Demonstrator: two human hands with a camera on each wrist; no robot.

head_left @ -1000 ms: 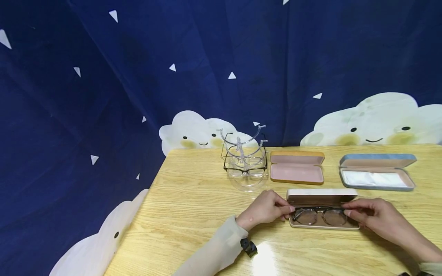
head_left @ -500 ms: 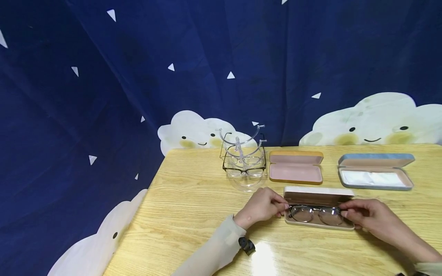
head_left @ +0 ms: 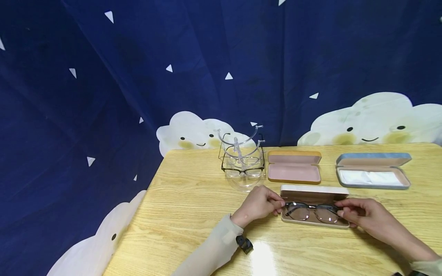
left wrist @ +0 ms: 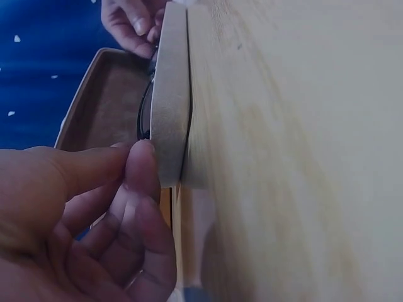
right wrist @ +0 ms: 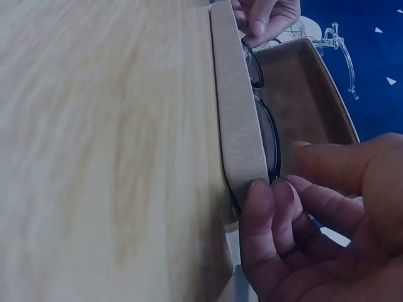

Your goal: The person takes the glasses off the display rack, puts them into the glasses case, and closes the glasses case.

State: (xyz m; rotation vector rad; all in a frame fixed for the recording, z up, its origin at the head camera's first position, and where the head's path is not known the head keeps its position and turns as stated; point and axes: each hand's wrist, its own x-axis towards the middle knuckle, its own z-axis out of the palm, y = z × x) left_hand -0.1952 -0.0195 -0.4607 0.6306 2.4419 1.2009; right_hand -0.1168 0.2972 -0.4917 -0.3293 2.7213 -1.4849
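Note:
A pair of dark-rimmed eyeglasses (head_left: 312,207) lies across the base of a cream eyeglass case (head_left: 313,188), whose lid stands up behind it. My left hand (head_left: 257,205) pinches the left end of the frame between thumb and finger, right at the case rim. On the opposite side my right hand (head_left: 369,218) grips the right end, fingers curled at the corner. In the left wrist view the black frame (left wrist: 143,116) reaches down to my fingertips. From the right wrist, the lenses show just over the case's front wall (right wrist: 236,119).
Behind stand two other raised-lid cases, an orange one (head_left: 294,181) and a blue one (head_left: 374,156) with a white cloth (head_left: 369,177) inside. A clear glasses stand (head_left: 238,147) carries more eyeglasses (head_left: 243,171) at the back left. Wooden table (head_left: 186,214); dark blue curtain behind.
Case and eyeglasses have shifted slightly left along with both hands. The eyeglasses' front has tilted a little between my hands. The whole head view has drifted slightly.

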